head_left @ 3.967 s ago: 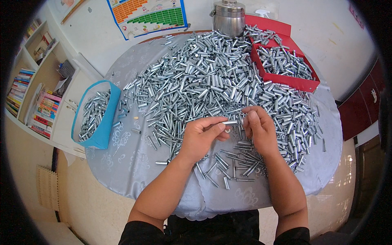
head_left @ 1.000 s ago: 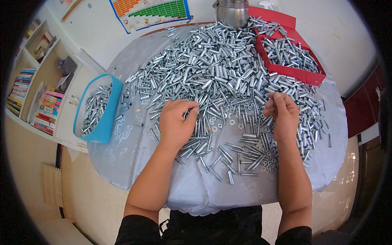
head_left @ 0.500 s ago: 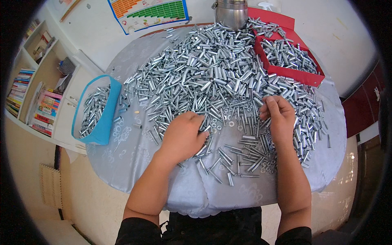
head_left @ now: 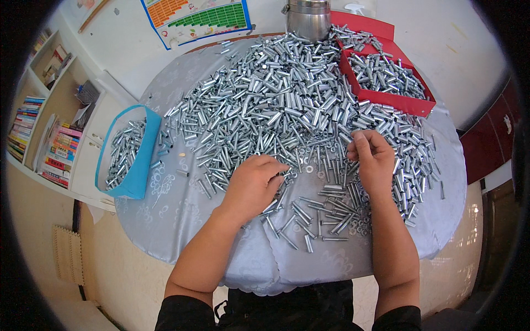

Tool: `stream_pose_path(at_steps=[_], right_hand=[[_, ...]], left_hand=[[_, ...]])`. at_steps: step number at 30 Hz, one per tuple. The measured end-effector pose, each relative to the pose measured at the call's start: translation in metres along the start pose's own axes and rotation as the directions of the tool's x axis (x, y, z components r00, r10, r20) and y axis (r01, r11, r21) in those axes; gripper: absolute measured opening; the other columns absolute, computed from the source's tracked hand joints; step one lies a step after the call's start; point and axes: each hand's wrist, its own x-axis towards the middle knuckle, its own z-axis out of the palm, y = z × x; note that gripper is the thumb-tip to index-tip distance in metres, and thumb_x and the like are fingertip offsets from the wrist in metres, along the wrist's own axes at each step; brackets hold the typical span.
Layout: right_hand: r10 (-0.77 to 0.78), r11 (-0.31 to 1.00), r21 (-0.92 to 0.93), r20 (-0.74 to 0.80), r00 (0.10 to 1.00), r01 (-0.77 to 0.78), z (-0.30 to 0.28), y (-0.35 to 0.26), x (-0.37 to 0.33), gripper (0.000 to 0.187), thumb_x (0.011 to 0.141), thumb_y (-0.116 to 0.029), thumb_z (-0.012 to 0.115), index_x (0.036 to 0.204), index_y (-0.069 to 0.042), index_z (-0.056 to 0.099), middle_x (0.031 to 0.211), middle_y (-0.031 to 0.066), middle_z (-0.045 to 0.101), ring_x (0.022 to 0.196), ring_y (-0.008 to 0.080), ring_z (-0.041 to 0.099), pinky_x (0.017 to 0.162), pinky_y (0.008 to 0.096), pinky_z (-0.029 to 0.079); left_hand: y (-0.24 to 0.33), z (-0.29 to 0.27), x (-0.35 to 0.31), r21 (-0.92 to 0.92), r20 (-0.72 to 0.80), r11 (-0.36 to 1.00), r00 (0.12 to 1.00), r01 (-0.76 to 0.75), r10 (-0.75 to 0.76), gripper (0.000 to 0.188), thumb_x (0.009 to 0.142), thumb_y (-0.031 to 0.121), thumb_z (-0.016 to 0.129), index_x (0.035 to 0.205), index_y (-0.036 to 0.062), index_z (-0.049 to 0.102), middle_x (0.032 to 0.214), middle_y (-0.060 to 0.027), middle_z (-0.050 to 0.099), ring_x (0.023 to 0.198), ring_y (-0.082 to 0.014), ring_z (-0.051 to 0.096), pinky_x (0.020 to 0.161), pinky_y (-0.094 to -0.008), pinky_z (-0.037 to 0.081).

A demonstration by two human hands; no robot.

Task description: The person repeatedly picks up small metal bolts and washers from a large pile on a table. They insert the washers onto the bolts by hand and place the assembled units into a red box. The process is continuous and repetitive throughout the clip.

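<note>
A large heap of silvery metal sleeves and bolts (head_left: pixel 276 99) covers the middle of the table. My left hand (head_left: pixel 253 185) is at the heap's near edge, thumb and forefinger drawn together just above some small washers (head_left: pixel 309 169); whatever they pinch is too small to make out. To the right, my right hand (head_left: pixel 375 163) is closed, thumb against curled fingers, beside the sleeves; what it holds, if anything, is hidden. Between my forearms lie loose long bolts (head_left: pixel 335 239), a short sleeve (head_left: pixel 308 243) and more washers (head_left: pixel 361 226).
A blue open box (head_left: pixel 138 165) of metal parts stands at the left edge. At the back right are a red box (head_left: pixel 397 100) filled with sleeves and a steel canister (head_left: pixel 308 22). A grey-white cloth (head_left: pixel 182 231) covers the round table. Bookshelves (head_left: pixel 52 127) stand left.
The fingers of my left hand have lifted slightly and reach a little farther right, with forefinger and thumb closer together. My right hand stays nearly in place. The whole view has shifted slightly.
</note>
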Motion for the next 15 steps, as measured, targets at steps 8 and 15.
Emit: stream_pose_path(at_steps=[8,15], right_hand=[[-0.383,0.392,-0.75,0.394,0.836,0.533,0.008,0.004,0.0,0.039,0.083,-0.021,0.067,0.12,-0.009,0.061,0.126,0.0152,0.054,0.12,0.0327,0.048,0.103,0.0462,0.036],[-0.358,0.28,-0.767,0.475,0.804,0.578,0.011,0.013,0.005,0.041,0.083,-0.024,0.066,0.122,-0.013,0.06,0.129,0.01,0.053,0.128,0.0298,0.042,0.11,0.0502,0.027]], left_hand=[[0.002,0.001,0.004,-0.079,-0.132,0.989,0.982,0.124,-0.134,0.02,0.085,0.007,0.063,0.103,0.0035,0.069,0.09,-0.0147,0.069,0.078,-0.0263,0.066,0.073,-0.0326,0.051],[0.004,0.011,0.003,-0.45,-0.1,0.852,0.932,0.269,-0.347,0.021,0.089,0.007,0.063,0.109,0.0009,0.067,0.092,-0.007,0.07,0.078,-0.0103,0.063,0.069,-0.0242,0.05]])
